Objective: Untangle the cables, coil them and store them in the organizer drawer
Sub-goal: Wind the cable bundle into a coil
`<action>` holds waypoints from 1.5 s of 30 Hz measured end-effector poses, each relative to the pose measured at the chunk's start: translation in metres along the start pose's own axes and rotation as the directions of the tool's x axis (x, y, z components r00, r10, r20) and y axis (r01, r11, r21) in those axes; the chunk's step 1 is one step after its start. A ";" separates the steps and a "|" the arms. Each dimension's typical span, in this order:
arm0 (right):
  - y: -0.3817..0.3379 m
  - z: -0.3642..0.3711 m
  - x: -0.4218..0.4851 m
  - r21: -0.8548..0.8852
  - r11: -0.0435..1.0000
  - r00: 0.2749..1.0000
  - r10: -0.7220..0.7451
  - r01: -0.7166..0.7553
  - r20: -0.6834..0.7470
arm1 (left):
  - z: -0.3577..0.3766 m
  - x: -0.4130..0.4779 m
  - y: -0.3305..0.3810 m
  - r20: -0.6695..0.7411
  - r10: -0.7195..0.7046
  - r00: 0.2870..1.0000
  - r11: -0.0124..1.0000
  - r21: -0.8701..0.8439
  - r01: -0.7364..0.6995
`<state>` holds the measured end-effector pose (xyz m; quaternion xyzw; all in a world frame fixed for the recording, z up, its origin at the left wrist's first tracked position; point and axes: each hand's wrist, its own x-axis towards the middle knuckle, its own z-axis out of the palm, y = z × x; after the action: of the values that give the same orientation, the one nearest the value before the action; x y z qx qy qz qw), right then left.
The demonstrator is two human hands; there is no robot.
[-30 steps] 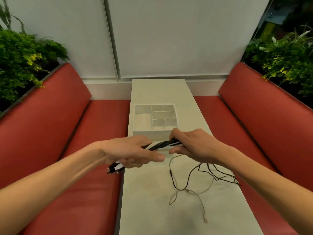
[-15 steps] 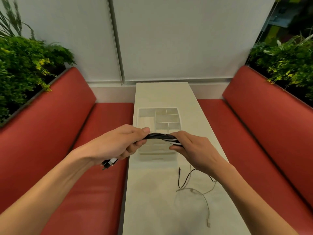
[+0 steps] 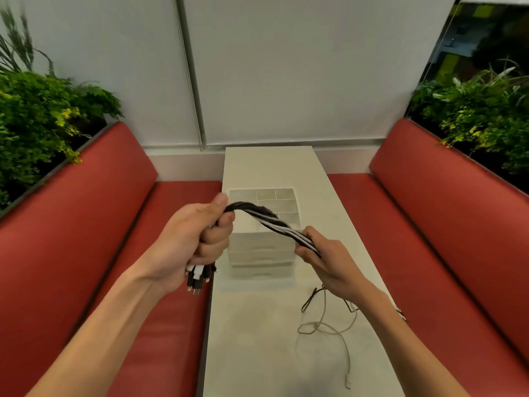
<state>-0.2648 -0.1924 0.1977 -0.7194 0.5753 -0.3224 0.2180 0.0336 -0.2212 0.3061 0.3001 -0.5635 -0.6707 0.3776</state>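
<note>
A twisted bundle of black and white cables (image 3: 269, 220) spans between both hands, in front of the white organizer (image 3: 263, 247). My left hand (image 3: 197, 239) grips one end in a fist, and several plugs (image 3: 197, 277) stick out below it. My right hand (image 3: 323, 253) pinches the other end of the twist. From there loose black and white cable ends (image 3: 329, 325) trail down onto the table (image 3: 257, 339). The organizer has a divided open tray on top and shut drawers on its front.
The narrow white table runs away from me to the wall. Red padded benches (image 3: 86, 224) flank it on both sides, with green plants (image 3: 43, 116) behind each backrest.
Both hands have risen with the bundle. My left hand has turned upright, so the plugs now hang below it. The twist now slopes down to the right. The view has tilted up.
</note>
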 end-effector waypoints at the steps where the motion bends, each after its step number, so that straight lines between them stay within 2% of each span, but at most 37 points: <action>1: 0.005 0.000 -0.004 0.080 0.997 1.000 0.024 -0.023 -0.016 | -0.002 0.000 0.001 -0.043 0.021 0.999 0.996 -0.082 -0.025; 4: 0.018 -0.005 -0.018 0.269 0.960 0.991 0.099 -0.072 -0.087 | -0.006 0.000 0.003 -0.139 0.066 0.988 0.978 -0.186 -0.091; 8: 0.006 -0.006 -0.021 0.263 0.950 0.984 0.179 -0.170 -0.010 | -0.001 0.004 -0.012 -0.171 0.151 0.974 0.981 -0.095 -0.169; 11: 0.001 -0.003 -0.014 0.068 0.979 0.981 0.193 -0.194 0.020 | 0.001 0.009 -0.024 -0.115 0.183 0.976 0.980 -0.054 -0.190; 13: -0.003 0.001 -0.009 -0.087 0.974 0.971 0.217 -0.209 0.097 | 0.003 0.010 -0.033 -0.074 0.207 0.976 0.978 -0.009 -0.208; 17: -0.023 0.008 -0.006 -0.359 0.904 0.933 0.312 -0.232 0.182 | 0.017 0.006 -0.045 0.037 0.267 0.963 0.915 0.304 -0.265; 20: -0.039 0.012 -0.008 -0.501 0.847 0.924 0.320 -0.179 0.211 | 0.031 0.002 -0.047 0.179 0.223 0.958 0.847 0.451 -0.281; 22: -0.049 0.014 -0.006 -0.556 0.820 0.927 0.303 -0.135 0.223 | 0.042 0.002 -0.045 0.236 0.150 0.960 0.848 0.469 -0.247; 25: -0.060 0.018 -0.002 -0.605 0.790 0.931 0.289 -0.100 0.224 | 0.049 0.004 -0.049 0.322 0.097 0.942 0.887 0.402 -0.228; 28: -0.059 0.016 0.004 -0.630 0.770 0.939 0.282 -0.098 0.198 | 0.047 0.003 -0.047 0.332 0.053 0.942 0.914 0.363 -0.179; 30: -0.052 0.012 0.007 -0.616 0.778 0.943 0.284 -0.123 0.171 | 0.045 0.004 -0.045 0.278 0.062 0.959 0.933 0.324 -0.154; 33: -0.037 0.007 0.007 -0.555 0.819 0.946 0.281 -0.147 0.164 | 0.034 0.007 -0.042 0.144 0.153 0.978 0.951 0.247 -0.185; 36: -0.021 0.006 0.003 -0.443 0.880 0.953 0.262 -0.171 0.153 | 0.020 0.007 -0.036 0.047 0.141 0.989 0.967 0.206 -0.148; 40: -0.004 0.019 -0.006 -0.308 0.917 0.939 0.309 -0.254 0.148 | 0.014 0.001 -0.030 0.119 0.026 0.993 0.976 0.214 -0.051; 42: -0.007 0.031 -0.008 -0.169 0.950 0.957 0.278 -0.262 0.078 | 0.015 0.000 -0.029 0.188 -0.037 0.981 0.980 0.201 -0.002; 44: -0.029 0.046 -0.008 0.077 0.978 0.978 0.201 -0.196 -0.057 | 0.018 0.001 -0.026 0.254 -0.092 0.963 0.983 0.178 0.047; 45: -0.043 0.055 -0.005 0.164 0.980 0.985 0.135 -0.116 -0.109 | 0.020 0.002 -0.025 0.284 -0.114 0.952 0.984 0.163 0.069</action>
<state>-0.1964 -0.1798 0.1878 -0.6416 0.6046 -0.3946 0.2591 0.0119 -0.2099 0.2854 0.2512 -0.6477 -0.6798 0.2350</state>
